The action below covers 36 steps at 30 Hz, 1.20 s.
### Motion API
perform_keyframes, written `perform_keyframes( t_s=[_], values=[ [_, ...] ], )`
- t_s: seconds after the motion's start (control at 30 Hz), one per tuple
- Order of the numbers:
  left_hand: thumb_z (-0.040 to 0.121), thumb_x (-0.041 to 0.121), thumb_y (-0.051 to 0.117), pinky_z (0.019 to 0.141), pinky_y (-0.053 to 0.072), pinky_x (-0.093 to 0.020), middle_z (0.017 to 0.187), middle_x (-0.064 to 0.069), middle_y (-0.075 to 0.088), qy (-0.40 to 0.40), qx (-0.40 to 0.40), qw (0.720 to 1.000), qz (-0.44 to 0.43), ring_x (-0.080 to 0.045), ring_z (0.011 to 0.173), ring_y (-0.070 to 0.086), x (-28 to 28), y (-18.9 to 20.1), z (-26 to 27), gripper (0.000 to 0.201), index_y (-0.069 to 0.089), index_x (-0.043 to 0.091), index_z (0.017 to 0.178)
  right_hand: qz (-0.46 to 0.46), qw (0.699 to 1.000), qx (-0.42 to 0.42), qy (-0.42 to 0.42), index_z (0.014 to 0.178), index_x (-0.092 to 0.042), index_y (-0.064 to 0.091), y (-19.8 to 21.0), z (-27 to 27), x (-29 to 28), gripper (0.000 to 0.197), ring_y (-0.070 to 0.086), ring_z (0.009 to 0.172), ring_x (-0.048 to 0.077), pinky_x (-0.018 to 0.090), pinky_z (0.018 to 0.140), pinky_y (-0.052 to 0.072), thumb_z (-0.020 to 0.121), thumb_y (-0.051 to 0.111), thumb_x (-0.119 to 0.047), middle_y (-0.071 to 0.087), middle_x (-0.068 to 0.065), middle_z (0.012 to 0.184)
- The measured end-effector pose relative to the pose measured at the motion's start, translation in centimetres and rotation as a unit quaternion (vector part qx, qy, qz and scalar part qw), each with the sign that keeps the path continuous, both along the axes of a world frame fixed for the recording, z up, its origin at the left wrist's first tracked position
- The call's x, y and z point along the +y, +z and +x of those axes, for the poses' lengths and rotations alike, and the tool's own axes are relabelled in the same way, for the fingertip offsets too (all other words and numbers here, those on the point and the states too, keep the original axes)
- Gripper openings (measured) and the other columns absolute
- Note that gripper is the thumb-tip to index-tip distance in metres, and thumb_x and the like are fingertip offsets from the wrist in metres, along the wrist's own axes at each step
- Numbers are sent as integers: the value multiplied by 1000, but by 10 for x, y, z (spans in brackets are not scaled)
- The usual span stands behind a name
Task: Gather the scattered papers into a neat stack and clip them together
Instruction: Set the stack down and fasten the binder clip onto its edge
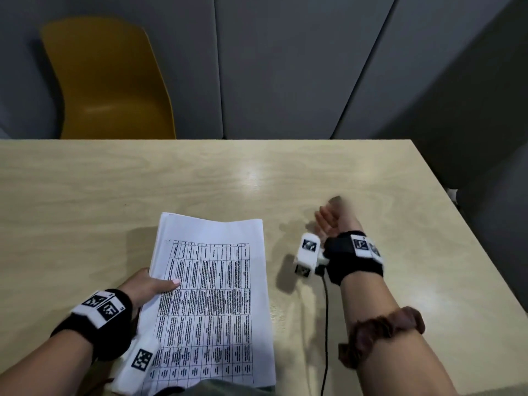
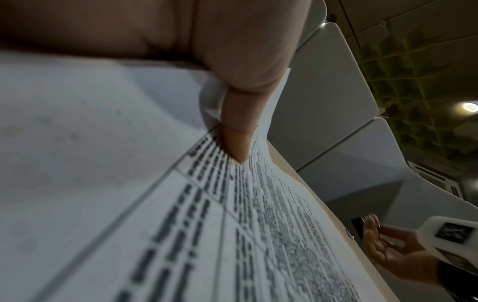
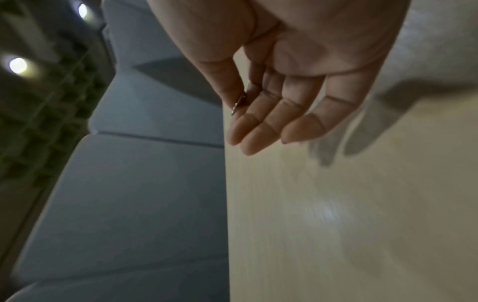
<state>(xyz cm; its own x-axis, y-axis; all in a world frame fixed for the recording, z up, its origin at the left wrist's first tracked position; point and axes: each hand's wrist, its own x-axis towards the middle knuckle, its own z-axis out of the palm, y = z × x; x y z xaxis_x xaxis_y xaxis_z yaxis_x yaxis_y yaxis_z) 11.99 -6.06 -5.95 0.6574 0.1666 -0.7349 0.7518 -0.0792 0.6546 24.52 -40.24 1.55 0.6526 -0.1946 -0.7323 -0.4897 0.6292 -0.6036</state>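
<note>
A stack of white papers [image 1: 211,295] with a printed table on its top sheet lies at the near edge of the table, its edges roughly lined up. My left hand [image 1: 155,284] grips the stack's left edge, with the thumb [image 2: 236,130] pressed on the top sheet [image 2: 258,224]; the fingers under it are hidden. To the right of the stack, my right hand [image 1: 328,217] hovers just above the tabletop, palm turned inward. Its thumb and forefinger pinch a small metal paper clip [image 3: 238,103], while the other fingers [image 3: 261,130] stay nearly straight.
The light wooden table [image 1: 114,190] ends at a right edge [image 1: 468,224] close to my right hand. A yellow chair [image 1: 108,81] stands behind the far edge, before grey wall panels. A black cable [image 1: 325,324] runs from my right wrist toward me.
</note>
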Motion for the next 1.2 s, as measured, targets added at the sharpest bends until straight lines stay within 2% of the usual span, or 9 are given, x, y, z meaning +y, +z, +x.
perform_keyframes(
  t_s=[0.13, 0.27, 0.33, 0.43, 0.5, 0.6, 0.77, 0.9, 1.2],
  values=[
    [68, 22, 81, 107, 34, -51, 121, -15, 62, -6, -13, 1000, 4, -34, 116, 54, 2, -8, -2, 67, 52, 2, 125, 24, 982, 13, 185, 67, -15, 54, 2, -48, 44, 31, 59, 37, 10, 14, 39, 45, 94, 42, -24, 58, -3, 40],
    [23, 58, 87, 105, 39, -52, 121, -14, 64, -20, -42, 999, 13, -32, 110, 59, 18, -39, -5, 120, 52, 4, 124, -147, 895, -21, 421, 65, -10, 53, 4, -88, 80, 28, 55, 37, 12, 19, 43, 43, 92, 45, -14, 55, 3, 50],
    [17, 62, 85, 104, 39, -52, 120, -13, 63, -29, -39, 999, 9, -32, 110, 59, 20, -42, -9, 127, 51, 5, 125, -300, 800, -74, 513, 61, -13, 50, 2, -94, 87, 30, 55, 45, 12, 18, 47, 43, 90, 47, -12, 53, 5, 57],
    [42, 47, 85, 105, 37, -53, 123, -14, 62, -34, -36, 999, 8, -32, 112, 57, 10, -23, -14, 101, 50, 5, 126, -516, 580, -127, 618, 59, -24, 45, 0, -93, 93, 26, 55, 73, 20, 25, 65, 42, 85, 50, -22, 60, 4, 75],
    [46, 44, 84, 105, 37, -54, 124, -15, 61, -35, -31, 999, 17, -33, 113, 56, 10, -23, -16, 98, 48, 5, 128, -563, 537, -155, 608, 62, -26, 45, 0, -91, 97, 22, 56, 77, 22, 28, 68, 45, 84, 51, -25, 64, 6, 83],
    [25, 62, 85, 103, 39, -53, 126, -13, 60, -38, -34, 999, 17, -32, 113, 57, 16, -38, -15, 123, 47, 8, 129, -576, 574, -193, 549, 78, -18, 59, 2, -88, 105, 9, 57, 82, 24, 27, 68, 43, 82, 56, -26, 64, 6, 88],
    [35, 52, 82, 107, 36, -52, 126, -13, 60, -39, -43, 998, 20, -31, 114, 56, 12, -29, -16, 109, 48, 6, 128, -520, 669, -164, 505, 76, -22, 61, -8, -87, 112, 9, 54, 83, 14, 19, 68, 33, 81, 65, -27, 68, 4, 95],
    [23, 65, 85, 106, 37, -52, 133, -12, 56, -42, -32, 999, 14, -29, 118, 55, 28, -69, -12, 130, 43, 10, 133, -448, 735, -107, 498, 58, -23, 56, -10, -82, 111, 22, 57, 75, 18, 34, 69, 52, 77, 69, -19, 62, -2, 70],
    [21, 67, 84, 105, 36, -53, 136, -12, 54, -60, -14, 998, 14, -29, 120, 53, 32, -78, -11, 133, 41, 11, 134, -427, 701, -84, 565, 65, -26, 59, -5, -73, 110, 23, 61, 77, 18, 38, 85, 54, 62, 81, -21, 67, 2, 83]
  ],
)
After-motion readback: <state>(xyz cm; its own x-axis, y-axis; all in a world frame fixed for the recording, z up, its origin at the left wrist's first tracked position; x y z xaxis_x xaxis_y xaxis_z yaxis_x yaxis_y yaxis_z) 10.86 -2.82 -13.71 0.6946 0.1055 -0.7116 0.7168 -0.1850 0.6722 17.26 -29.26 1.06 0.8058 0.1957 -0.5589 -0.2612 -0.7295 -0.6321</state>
